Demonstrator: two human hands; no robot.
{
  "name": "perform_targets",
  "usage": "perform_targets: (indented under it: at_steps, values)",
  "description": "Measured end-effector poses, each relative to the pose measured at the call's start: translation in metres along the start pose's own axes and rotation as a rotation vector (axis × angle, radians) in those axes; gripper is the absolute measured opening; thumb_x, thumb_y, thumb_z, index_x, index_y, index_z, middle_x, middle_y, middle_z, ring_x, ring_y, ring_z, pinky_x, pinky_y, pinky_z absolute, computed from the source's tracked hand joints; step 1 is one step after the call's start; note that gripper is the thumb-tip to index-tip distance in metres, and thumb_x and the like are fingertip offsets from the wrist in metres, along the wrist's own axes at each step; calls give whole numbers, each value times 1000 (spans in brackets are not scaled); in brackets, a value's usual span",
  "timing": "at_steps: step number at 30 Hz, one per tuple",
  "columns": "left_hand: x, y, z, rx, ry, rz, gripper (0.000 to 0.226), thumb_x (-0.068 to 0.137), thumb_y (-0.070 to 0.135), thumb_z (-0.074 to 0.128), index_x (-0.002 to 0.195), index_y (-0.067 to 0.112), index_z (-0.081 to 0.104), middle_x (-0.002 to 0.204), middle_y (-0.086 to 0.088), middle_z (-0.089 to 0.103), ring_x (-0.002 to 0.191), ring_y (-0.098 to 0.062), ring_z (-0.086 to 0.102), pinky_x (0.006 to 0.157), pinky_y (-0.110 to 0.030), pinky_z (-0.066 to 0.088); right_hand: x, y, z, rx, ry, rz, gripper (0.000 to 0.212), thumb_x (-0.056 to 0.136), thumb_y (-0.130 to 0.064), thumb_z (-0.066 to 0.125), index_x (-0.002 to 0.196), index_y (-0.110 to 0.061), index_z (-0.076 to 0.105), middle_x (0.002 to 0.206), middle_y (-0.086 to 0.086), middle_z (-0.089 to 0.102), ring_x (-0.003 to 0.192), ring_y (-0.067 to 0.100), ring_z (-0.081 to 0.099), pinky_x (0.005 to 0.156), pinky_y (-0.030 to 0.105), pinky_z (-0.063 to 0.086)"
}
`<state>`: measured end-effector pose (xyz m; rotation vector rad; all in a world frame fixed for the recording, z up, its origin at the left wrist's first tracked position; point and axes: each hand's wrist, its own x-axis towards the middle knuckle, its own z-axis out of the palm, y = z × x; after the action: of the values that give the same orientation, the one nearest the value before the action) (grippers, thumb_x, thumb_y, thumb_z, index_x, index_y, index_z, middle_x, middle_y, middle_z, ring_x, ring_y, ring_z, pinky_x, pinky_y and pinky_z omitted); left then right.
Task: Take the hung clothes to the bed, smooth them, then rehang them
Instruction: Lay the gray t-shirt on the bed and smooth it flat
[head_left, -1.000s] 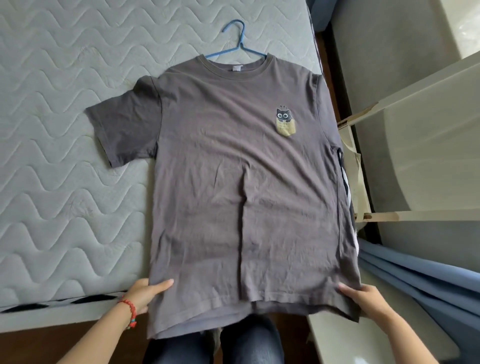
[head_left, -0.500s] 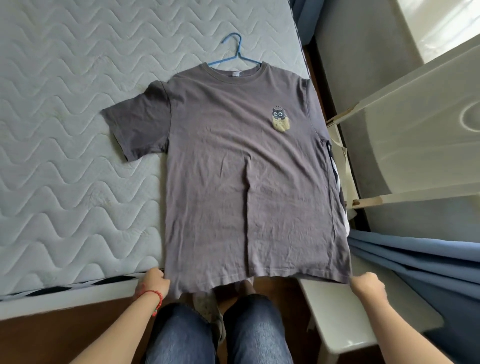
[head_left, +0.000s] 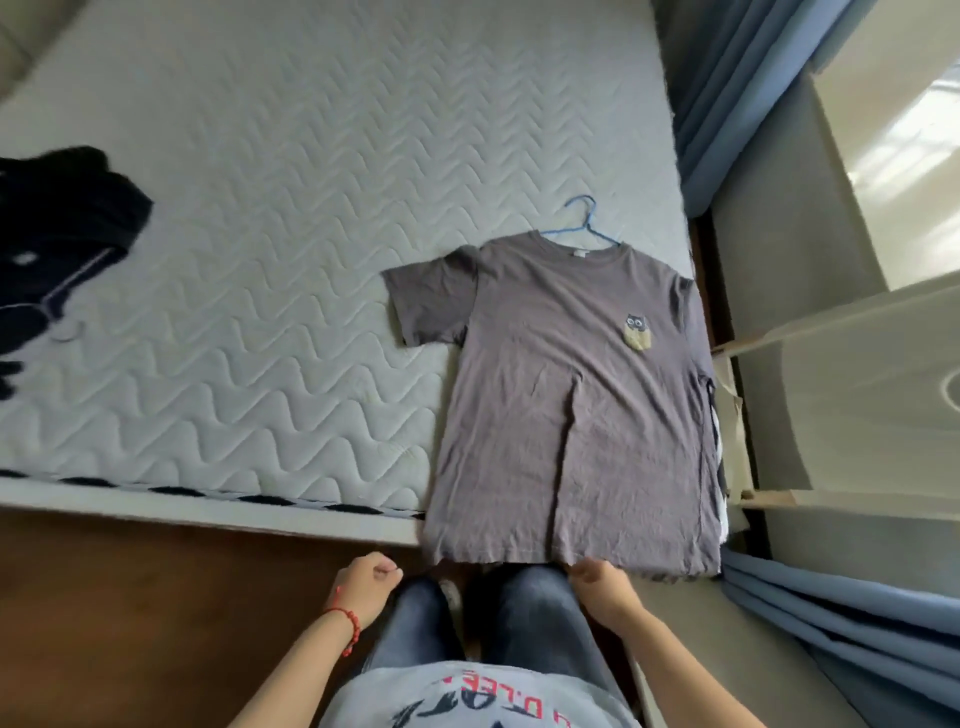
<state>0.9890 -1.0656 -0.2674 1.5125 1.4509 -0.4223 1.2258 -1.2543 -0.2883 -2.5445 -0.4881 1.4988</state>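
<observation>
A grey T-shirt (head_left: 571, 389) with a small cat patch lies flat, face up, along the right side of the bed (head_left: 260, 260), its hem hanging over the near edge. A blue hanger (head_left: 587, 218) is still inside it, with the hook poking out of the collar. My left hand (head_left: 366, 587) is off the shirt, left of the hem, curled into a fist that holds nothing. Just below the middle of the hem, my right hand (head_left: 602, 584) is loosely curled and empty; I cannot tell whether its fingertips touch the cloth.
A dark garment (head_left: 57, 234) lies on the bed's far left. A pale wardrobe door (head_left: 857, 395) stands open at the right, close to the shirt's side. Blue curtain folds (head_left: 831, 613) hang at the lower right. Brown floor runs along the bed's near edge.
Both hands have let go of the hem corners and drawn back toward my legs. My view has pulled back and swung left, bringing the dark garment into sight.
</observation>
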Motion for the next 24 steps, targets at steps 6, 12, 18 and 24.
perform_targets:
  at_steps: [6,12,18,24]
  values:
    - [-34,-53,-38,-358,199,-195,18,86,11,58,70,19,63,75,-6,67,77,-24,63,65,-27,46,10,-54,-4,-179,-133,-105,11,85,-18,54,79,-17,64,96,14,67,86,22,62,71,27,46]
    - [-74,-93,-42,-792,451,-406,12,90,8,53,92,-2,60,65,-6,59,59,-16,52,39,-14,40,61,-97,4,-336,-203,-229,13,81,-16,60,71,-25,63,67,2,63,78,27,67,66,29,51]
    - [-138,-124,-12,-1114,538,-578,21,92,9,49,89,-6,64,80,-19,65,71,-25,58,64,-23,47,59,-183,42,-634,-347,-366,23,80,-9,51,60,-16,59,59,4,60,72,28,62,69,37,50]
    - [-174,-181,20,-1405,670,-726,17,91,11,53,92,-2,63,85,-18,66,78,-23,57,88,-37,47,31,-265,132,-810,-463,-533,13,76,-5,53,75,-11,64,73,17,66,75,33,65,79,44,53]
